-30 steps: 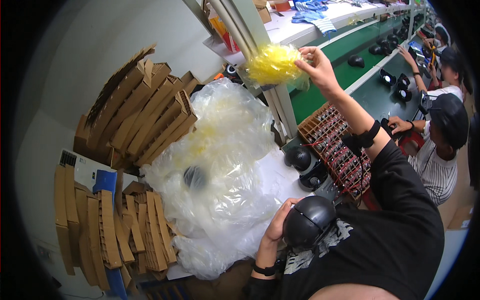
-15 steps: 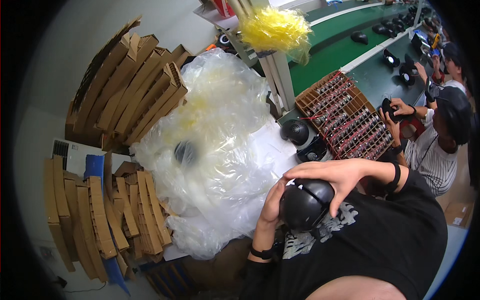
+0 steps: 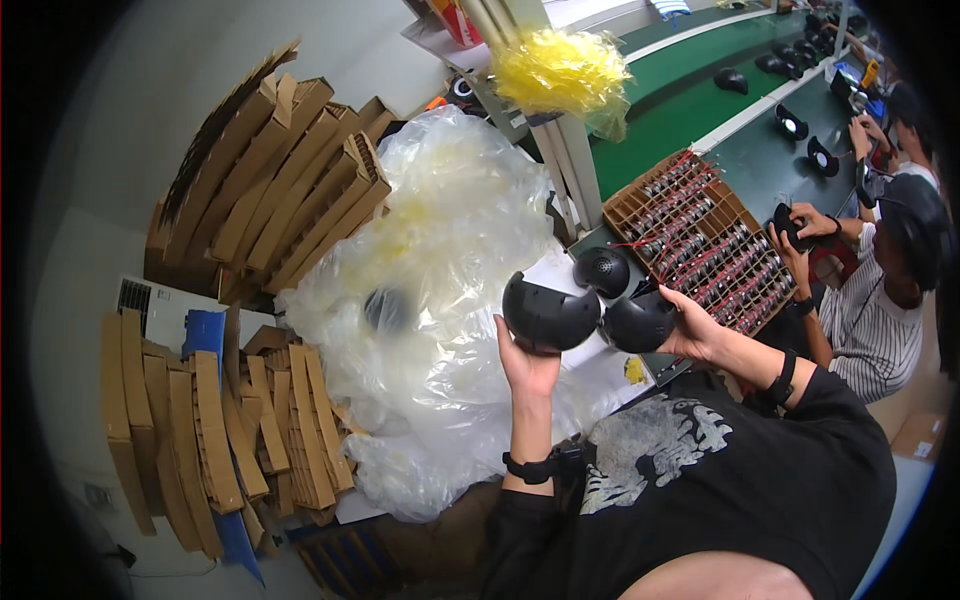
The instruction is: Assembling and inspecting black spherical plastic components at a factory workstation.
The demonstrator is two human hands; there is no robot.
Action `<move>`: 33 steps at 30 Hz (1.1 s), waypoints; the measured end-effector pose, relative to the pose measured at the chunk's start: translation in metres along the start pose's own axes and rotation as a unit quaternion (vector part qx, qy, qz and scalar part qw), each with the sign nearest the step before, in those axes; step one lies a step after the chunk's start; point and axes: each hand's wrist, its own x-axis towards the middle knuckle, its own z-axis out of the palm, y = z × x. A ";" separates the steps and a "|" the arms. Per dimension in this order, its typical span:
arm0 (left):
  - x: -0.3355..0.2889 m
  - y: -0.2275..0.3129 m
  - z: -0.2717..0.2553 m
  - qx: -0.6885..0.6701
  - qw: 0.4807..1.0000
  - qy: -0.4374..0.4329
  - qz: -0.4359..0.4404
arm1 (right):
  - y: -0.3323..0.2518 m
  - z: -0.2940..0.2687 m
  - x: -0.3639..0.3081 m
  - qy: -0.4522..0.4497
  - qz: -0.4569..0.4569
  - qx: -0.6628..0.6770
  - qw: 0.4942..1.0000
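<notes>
My left hand [image 3: 528, 362] clasps one shell [image 3: 548, 315], my right hand [image 3: 692, 330] another shell [image 3: 640, 324]; slackening could drop either near the table's [image 3: 555, 268] right edge.

The left forearm [image 3: 531, 432] points straight up the view to the left grip [image 3: 529, 366], turned palm up, thumb [image 3: 501, 330] outward, other fingers mostly hidden; the right forearm [image 3: 748, 358] slants in from the lower right, its right grip [image 3: 690, 328] curled, fingertips [image 3: 668, 294] toward the left
</notes>
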 end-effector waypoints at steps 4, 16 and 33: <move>0.016 -0.006 0.004 0.028 0.999 -0.023 0.000 | -0.002 -0.004 -0.005 0.032 0.039 0.008 0.999; -0.002 -0.029 0.026 0.063 0.997 0.041 0.023 | -0.015 -0.023 0.003 0.098 -0.062 0.000 0.993; -0.040 0.014 -0.024 -0.008 0.997 0.023 0.073 | -0.077 -0.049 0.072 0.124 0.009 -0.064 0.990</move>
